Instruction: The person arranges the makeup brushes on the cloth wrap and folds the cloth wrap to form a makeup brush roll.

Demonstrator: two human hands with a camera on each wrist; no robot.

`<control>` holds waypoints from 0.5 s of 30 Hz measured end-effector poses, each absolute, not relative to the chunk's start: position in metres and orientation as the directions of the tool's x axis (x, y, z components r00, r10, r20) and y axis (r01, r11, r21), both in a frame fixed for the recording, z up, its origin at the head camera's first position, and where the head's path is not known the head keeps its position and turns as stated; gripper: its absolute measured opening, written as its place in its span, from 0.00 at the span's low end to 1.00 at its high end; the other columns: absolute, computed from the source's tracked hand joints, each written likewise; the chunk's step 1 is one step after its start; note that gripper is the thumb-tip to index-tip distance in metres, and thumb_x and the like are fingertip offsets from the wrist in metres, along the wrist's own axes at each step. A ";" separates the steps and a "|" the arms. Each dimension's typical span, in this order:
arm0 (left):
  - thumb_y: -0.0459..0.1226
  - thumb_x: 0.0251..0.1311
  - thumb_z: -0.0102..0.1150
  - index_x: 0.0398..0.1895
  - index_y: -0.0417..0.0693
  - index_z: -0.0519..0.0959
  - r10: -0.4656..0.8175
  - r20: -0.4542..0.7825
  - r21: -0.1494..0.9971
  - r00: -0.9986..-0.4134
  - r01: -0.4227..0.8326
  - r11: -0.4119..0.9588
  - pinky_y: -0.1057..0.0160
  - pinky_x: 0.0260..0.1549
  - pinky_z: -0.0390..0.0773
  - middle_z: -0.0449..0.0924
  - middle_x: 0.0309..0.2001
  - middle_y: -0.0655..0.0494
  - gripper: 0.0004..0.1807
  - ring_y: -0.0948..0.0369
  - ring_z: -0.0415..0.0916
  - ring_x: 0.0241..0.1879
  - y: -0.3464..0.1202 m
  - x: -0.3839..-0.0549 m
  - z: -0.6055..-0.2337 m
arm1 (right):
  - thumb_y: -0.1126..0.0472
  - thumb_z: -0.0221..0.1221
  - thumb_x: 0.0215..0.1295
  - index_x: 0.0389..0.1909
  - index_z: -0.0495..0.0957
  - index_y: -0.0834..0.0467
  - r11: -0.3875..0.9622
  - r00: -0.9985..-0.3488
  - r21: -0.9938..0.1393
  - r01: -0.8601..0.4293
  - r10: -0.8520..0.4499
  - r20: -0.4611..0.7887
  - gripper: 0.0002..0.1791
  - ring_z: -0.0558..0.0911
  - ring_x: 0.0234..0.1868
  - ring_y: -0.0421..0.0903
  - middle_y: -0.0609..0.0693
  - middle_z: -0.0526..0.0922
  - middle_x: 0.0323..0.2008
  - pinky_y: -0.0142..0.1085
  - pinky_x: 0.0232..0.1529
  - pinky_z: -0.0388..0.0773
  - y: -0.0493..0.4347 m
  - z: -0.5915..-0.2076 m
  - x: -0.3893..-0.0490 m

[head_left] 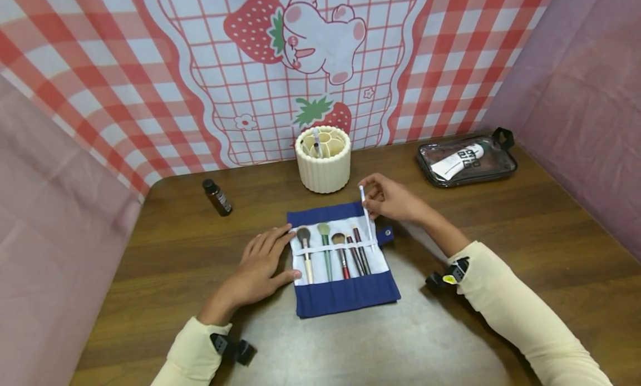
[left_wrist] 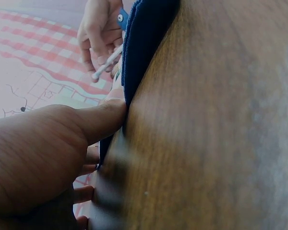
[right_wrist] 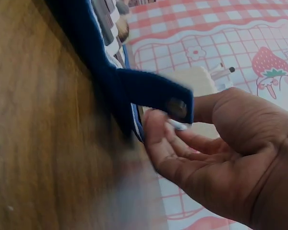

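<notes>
A blue and white fabric brush roll (head_left: 345, 297) lies unrolled on the table, with several makeup brushes (head_left: 326, 247) tucked under its white elastic band. At its upper right, my right hand (head_left: 393, 199) pinches a slim white makeup brush (head_left: 367, 211), whose lower end passes behind the band. My left hand (head_left: 260, 266) rests flat at the roll's left edge, fingers spread, thumb on the border. In the left wrist view the thumb presses against the blue fabric edge (left_wrist: 144, 48). The snap tab (right_wrist: 156, 93) sticks out beside my right fingers in the right wrist view.
A cream ribbed holder (head_left: 324, 169) with a few brushes stands behind the roll. To the left is a small dark bottle (head_left: 217, 198). A clear black-edged pouch (head_left: 466, 161) with a white tube lies at the back right. A checked cloth covers the back wall.
</notes>
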State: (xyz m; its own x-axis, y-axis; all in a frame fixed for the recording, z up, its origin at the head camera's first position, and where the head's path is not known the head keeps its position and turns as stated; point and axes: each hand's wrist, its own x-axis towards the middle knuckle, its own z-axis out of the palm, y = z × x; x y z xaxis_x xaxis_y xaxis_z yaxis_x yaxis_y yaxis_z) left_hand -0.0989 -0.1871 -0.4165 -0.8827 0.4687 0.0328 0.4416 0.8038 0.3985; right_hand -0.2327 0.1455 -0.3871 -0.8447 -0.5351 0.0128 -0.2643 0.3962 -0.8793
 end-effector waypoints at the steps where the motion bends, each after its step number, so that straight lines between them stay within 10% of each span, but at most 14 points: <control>1: 0.56 0.66 0.60 0.79 0.46 0.55 0.469 0.033 0.400 -0.883 0.442 0.803 0.37 0.70 0.44 0.46 0.80 0.49 0.46 0.43 0.44 0.76 -0.187 -0.099 -0.416 | 0.73 0.58 0.68 0.62 0.65 0.72 0.404 -0.835 -0.878 -0.258 -0.550 -0.008 0.24 0.85 0.30 0.54 0.66 0.82 0.39 0.46 0.34 0.84 0.145 -0.388 -0.232; 15: 0.56 0.66 0.61 0.79 0.45 0.56 0.476 0.046 0.397 -0.878 0.453 0.798 0.37 0.70 0.44 0.47 0.79 0.48 0.45 0.43 0.44 0.76 -0.187 -0.098 -0.417 | 0.70 0.65 0.63 0.51 0.75 0.68 0.501 -0.722 -0.815 -0.292 -0.674 -0.156 0.17 0.80 0.38 0.49 0.58 0.80 0.37 0.36 0.36 0.78 0.151 -0.384 -0.220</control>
